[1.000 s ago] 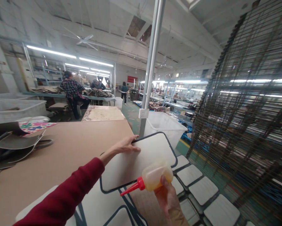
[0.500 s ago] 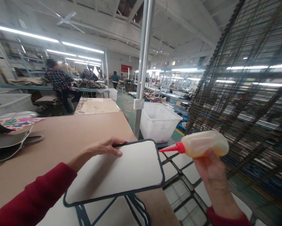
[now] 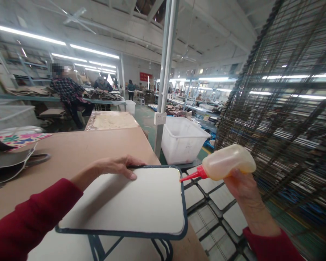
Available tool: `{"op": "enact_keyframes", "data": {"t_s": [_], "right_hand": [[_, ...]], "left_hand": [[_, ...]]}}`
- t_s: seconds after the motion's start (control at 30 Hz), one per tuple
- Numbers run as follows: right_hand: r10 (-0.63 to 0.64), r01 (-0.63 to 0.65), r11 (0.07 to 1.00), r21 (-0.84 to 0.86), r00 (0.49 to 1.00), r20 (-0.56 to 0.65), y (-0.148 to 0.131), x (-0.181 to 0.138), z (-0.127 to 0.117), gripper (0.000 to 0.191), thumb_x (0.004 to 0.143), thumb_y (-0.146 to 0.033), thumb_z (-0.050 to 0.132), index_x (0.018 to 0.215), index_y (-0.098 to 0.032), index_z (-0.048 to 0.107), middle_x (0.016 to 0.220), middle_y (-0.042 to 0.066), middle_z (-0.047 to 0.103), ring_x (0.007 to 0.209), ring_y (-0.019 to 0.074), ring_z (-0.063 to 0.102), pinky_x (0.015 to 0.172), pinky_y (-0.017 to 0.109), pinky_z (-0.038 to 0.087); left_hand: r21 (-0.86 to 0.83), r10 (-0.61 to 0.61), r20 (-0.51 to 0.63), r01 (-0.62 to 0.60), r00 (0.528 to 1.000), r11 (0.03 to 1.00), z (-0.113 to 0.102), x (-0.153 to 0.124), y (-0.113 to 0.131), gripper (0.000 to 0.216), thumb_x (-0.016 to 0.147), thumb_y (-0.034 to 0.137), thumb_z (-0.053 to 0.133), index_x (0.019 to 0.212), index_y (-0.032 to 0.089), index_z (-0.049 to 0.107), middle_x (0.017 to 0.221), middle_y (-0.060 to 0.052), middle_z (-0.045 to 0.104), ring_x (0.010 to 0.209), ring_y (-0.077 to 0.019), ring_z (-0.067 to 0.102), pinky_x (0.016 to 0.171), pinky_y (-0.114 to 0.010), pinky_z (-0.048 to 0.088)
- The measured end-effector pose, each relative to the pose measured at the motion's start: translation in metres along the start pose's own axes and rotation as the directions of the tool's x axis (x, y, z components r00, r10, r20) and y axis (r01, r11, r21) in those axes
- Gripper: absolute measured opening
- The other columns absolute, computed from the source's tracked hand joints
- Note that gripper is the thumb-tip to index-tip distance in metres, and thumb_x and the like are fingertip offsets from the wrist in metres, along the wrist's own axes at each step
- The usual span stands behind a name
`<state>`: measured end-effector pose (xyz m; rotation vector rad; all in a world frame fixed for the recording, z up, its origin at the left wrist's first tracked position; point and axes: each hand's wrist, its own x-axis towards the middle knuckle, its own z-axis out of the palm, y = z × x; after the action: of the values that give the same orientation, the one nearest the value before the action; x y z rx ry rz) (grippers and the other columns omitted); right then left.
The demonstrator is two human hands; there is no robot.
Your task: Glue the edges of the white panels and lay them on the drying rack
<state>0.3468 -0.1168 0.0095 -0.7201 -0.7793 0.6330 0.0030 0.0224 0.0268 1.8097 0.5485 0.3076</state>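
Observation:
My left hand (image 3: 124, 166) grips the far edge of a white rectangular panel (image 3: 130, 203) with a dark blue rim, its thumb resting on the white face. In my right hand (image 3: 241, 183) is a squeeze bottle (image 3: 229, 163) with a red nozzle, half tipped over, holding yellowish liquid. The nozzle tip meets the panel's right edge near its far corner. Below the panel lie dark blue strips (image 3: 97, 248) and another white panel (image 3: 56, 248) on the table.
A brown-topped table (image 3: 70, 148) spreads to the left, with grey pieces (image 3: 7, 163) at its edge. Right of it, white panels lie on a wire rack (image 3: 206, 221). Beyond stand a post (image 3: 163, 90), a white bin (image 3: 183, 141), tall mesh racks (image 3: 282, 90) and co-workers (image 3: 69, 92).
The bottle has moved left and its nozzle has come onto the panel's edge. The panel has turned slightly, its near left corner shifting left, with my left hand still on it.

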Motion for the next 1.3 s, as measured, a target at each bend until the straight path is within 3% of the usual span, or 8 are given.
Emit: {"op": "enact_keyframes", "data": {"t_s": [0.23, 0.33, 0.53, 0.67, 0.93, 1.3], "right_hand": [[0.028, -0.028, 0.998, -0.056, 1.0, -0.001, -0.005, -0.005, 0.0, 0.062, 0.035, -0.04, 0.092, 0.09, -0.027, 0.068, 0.073, 0.003, 0.071, 0.074, 0.0298, 0.067, 0.085, 0.057, 0.054], [0.033, -0.034, 0.999, -0.031, 0.999, -0.008, -0.006, -0.009, 0.002, 0.067, 0.034, -0.04, 0.093, 0.094, -0.027, 0.068, 0.074, 0.004, 0.07, 0.084, 0.0335, 0.068, 0.088, 0.058, 0.051], [0.049, -0.049, 0.999, -0.002, 0.997, 0.057, -0.011, -0.018, 0.008, 0.073, 0.035, -0.038, 0.092, 0.101, -0.025, 0.066, 0.093, 0.006, 0.072, 0.107, 0.0361, 0.063, 0.094, 0.057, 0.049], [0.043, -0.044, 0.999, 0.012, 0.995, 0.086, -0.014, -0.022, 0.01, 0.068, 0.036, -0.038, 0.092, 0.098, -0.025, 0.067, 0.095, 0.007, 0.073, 0.107, 0.036, 0.063, 0.097, 0.058, 0.047], [0.118, -0.119, 0.993, 0.001, 0.992, 0.042, -0.02, -0.03, 0.014, 0.083, 0.025, -0.037, 0.094, 0.103, -0.027, 0.068, 0.089, 0.007, 0.073, 0.098, 0.0392, 0.066, 0.094, 0.063, 0.046], [0.046, -0.046, 0.999, -0.002, 0.998, 0.038, -0.012, -0.038, 0.001, 0.066, 0.038, -0.038, 0.093, 0.099, -0.026, 0.069, 0.085, 0.005, 0.074, 0.093, 0.0355, 0.069, 0.094, 0.057, 0.05]], "left_hand": [[-0.068, -0.032, 0.039, 0.035, 0.999, 0.997, -0.002, -0.003, 0.002, 0.026, 0.058, 0.021, 0.082, 0.083, 0.017, 0.078, 0.095, -0.008, 0.075, 0.1, -0.0361, 0.064, 0.089, -0.038, 0.05], [-0.1, -0.053, 0.048, 0.058, 0.997, 0.993, -0.001, -0.005, 0.004, 0.026, 0.058, 0.021, 0.081, 0.084, 0.017, 0.078, 0.095, -0.008, 0.075, 0.098, -0.0353, 0.064, 0.087, -0.037, 0.051], [-0.203, -0.137, 0.051, 0.144, 0.989, 0.968, -0.002, -0.007, -0.001, 0.023, 0.058, 0.015, 0.08, 0.081, 0.017, 0.077, 0.095, -0.007, 0.075, 0.095, -0.0319, 0.065, 0.083, -0.034, 0.052], [-0.25, -0.159, 0.051, 0.167, 0.986, 0.954, -0.003, -0.008, -0.003, 0.027, 0.057, 0.012, 0.079, 0.083, 0.017, 0.076, 0.098, -0.007, 0.075, 0.094, -0.0311, 0.066, 0.08, -0.032, 0.053], [-0.264, -0.132, 0.053, 0.142, 0.99, 0.954, -0.007, -0.009, -0.011, 0.034, 0.061, 0.014, 0.079, 0.095, 0.014, 0.076, 0.104, -0.011, 0.073, 0.093, -0.0309, 0.067, 0.084, -0.033, 0.052], [-0.337, -0.175, 0.02, 0.172, 0.984, 0.926, -0.006, -0.013, -0.012, 0.039, 0.057, 0.015, 0.081, 0.096, 0.018, 0.076, 0.097, -0.01, 0.075, 0.091, -0.0334, 0.068, 0.08, -0.039, 0.054]]}}
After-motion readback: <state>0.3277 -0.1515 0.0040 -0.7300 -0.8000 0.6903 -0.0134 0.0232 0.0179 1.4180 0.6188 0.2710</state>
